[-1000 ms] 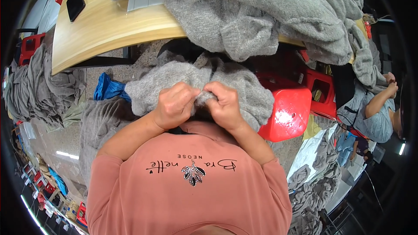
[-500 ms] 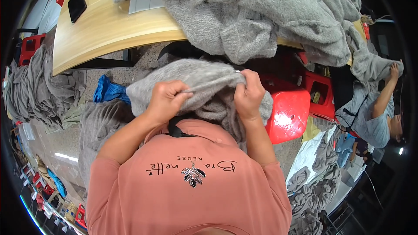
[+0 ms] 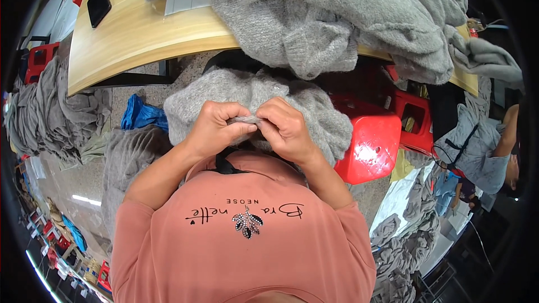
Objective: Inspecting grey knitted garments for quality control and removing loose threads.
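Note:
A fuzzy grey knit garment (image 3: 196,94) lies bunched across my lap. My left hand (image 3: 216,126) pinches a rolled edge of it between thumb and fingers. Close against it, my right hand (image 3: 283,126) grips the same edge, so a short twist of knit shows between the two. The rest of the garment spreads beyond my hands and off to the right. What sits under my right fingertips is too small to make out.
A wooden table (image 3: 151,39) ahead carries a heap of grey knitwear (image 3: 337,17) and a black phone (image 3: 99,5). Red stools (image 3: 370,143) stand at right, near a co-worker (image 3: 477,146) handling grey knitwear. Grey garments (image 3: 62,112) and a blue bag (image 3: 143,115) lie left.
My right hand has moved left and nearer to me, up against my left hand, bringing the edge together. The garment is now bunched instead of stretched. The co-worker's arm has shifted.

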The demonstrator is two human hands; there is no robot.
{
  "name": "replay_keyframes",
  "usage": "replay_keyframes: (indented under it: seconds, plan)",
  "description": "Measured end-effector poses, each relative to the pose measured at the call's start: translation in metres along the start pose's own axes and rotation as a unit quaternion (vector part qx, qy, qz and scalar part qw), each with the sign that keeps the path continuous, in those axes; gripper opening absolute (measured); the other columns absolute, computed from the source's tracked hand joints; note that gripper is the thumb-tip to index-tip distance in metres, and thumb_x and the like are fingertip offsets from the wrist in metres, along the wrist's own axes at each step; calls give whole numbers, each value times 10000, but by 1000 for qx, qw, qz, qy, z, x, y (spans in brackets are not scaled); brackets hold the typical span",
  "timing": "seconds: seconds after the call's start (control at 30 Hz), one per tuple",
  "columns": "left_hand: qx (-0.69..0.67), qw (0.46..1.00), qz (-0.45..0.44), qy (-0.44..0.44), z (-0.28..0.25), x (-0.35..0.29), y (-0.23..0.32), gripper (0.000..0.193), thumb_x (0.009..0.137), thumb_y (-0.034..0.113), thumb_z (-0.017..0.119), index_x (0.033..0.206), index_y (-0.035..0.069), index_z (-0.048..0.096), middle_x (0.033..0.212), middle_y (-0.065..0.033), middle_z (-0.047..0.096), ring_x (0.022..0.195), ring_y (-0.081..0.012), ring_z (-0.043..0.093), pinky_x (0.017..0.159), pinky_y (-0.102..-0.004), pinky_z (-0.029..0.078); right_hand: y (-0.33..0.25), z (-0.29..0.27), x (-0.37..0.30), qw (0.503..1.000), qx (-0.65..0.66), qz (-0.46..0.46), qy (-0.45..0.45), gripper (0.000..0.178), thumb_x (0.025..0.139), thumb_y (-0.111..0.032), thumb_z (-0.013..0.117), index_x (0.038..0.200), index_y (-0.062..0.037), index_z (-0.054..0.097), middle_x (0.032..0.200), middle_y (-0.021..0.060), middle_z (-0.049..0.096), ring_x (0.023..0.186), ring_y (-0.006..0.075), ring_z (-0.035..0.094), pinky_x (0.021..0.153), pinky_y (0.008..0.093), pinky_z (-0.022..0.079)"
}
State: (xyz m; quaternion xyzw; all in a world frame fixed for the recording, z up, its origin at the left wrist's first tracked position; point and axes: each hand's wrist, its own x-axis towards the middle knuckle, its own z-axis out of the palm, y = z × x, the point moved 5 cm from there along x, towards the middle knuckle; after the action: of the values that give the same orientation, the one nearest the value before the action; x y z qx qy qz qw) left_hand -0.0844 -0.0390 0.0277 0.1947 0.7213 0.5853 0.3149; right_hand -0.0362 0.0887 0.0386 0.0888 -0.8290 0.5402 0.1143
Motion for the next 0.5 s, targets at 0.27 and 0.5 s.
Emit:
replay_keyframes:
  seconds: [0.27,0.5]
  plan:
    - [5,993,-55,-102,21,0,-13,13,727,12,586,725,4,596,547,-31,525,529,-31,456,446,-237,360,12,5,-13,989,131,62,-12,85,689,48,559,764,15,537,673,70,510,562,150,464,508,253,369]
    - [-168,980,-106,-16,0,-2,-18,20,749,9,589,745,27,597,676,8,571,621,-25,475,531,-193,379,10,0,-5,994,82,38,-61,72,732,-21,583,791,5,552,623,74,508,531,164,479,487,259,363]
